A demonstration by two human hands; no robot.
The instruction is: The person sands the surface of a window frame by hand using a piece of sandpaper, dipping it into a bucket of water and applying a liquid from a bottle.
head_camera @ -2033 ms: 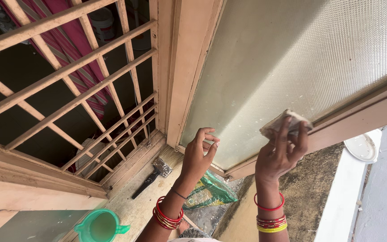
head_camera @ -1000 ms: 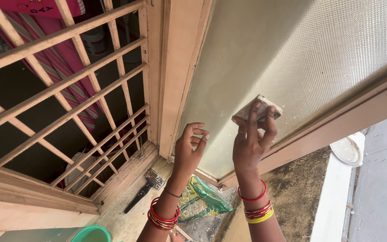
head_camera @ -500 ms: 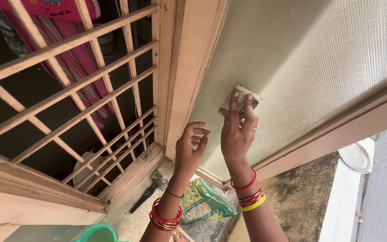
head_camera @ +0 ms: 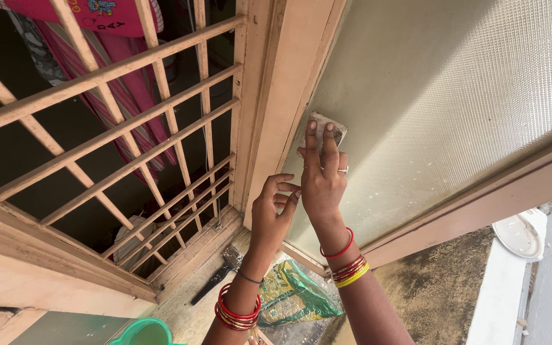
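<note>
Head view shows the right hand [head_camera: 322, 182], fingers flat on a small sanding pad [head_camera: 326, 128], now slid left to mid-frame against the frosted glass pane [head_camera: 455, 83], left hand [head_camera: 275, 211] curled empty beside it.

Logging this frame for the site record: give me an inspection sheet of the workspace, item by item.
Surface: frosted textured glass pane in a peach-painted frame, with specks low on the glass.
Job's things: small worn pad pressed flat on the glass near the frame.
Clutter: paintbrush, green and yellow bag and green tub on the ledge below; white plate at right.
Grippers: right hand presses the pad with its fingers; left hand curled beside it, empty.
Cables: nothing seen.
Surroundings: window grille with pink cloth hanging behind.
</note>
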